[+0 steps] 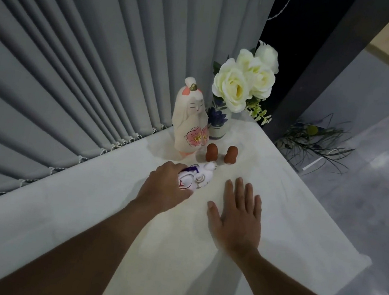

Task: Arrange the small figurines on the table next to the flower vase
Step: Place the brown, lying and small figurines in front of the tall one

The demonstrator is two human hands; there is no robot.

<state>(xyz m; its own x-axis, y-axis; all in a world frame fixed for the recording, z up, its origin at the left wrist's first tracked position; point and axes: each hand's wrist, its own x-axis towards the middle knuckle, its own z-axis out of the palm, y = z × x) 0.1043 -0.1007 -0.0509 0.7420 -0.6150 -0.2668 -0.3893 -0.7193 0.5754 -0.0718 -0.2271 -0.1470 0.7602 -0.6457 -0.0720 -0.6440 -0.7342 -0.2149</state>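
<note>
White glazed cat figurine (198, 178), painted with purple and red, gripped in the left hand (166, 188): fingers curled round its near end, far end poking out past the knuckles toward the two brown figurines (221, 153). Tilted rather than upright, long axis running from the left palm up and rightward, pointing at the gap below the brown pair. Whether touching the white table (291, 208) or held just clear of it cannot be told. Right hand (236, 213) spread flat, palm down, holding nothing, resting on or just above the tabletop; just right of the cat, apart from it.

Straight ahead of the left hand, beyond the cat: tall pale doll (190, 122) with a pink flower on its front, upright, and touching or nearly touching it on the right, the blue-patterned vase (218, 123) with cream roses (243, 79). Brown pair ahead of the space between both hands, just before the vase, side by side and apart from each other.

Judged from this: left hand far nearer the placing spot, a short carry forward and to the right, then a turn to set the cat upright.

Hidden: most of the cat's near half under the left fingers, its base unseen; vase partly behind the doll and under the blooms; grey curtain (75, 71) beyond the left hand covering the table's far edge
</note>
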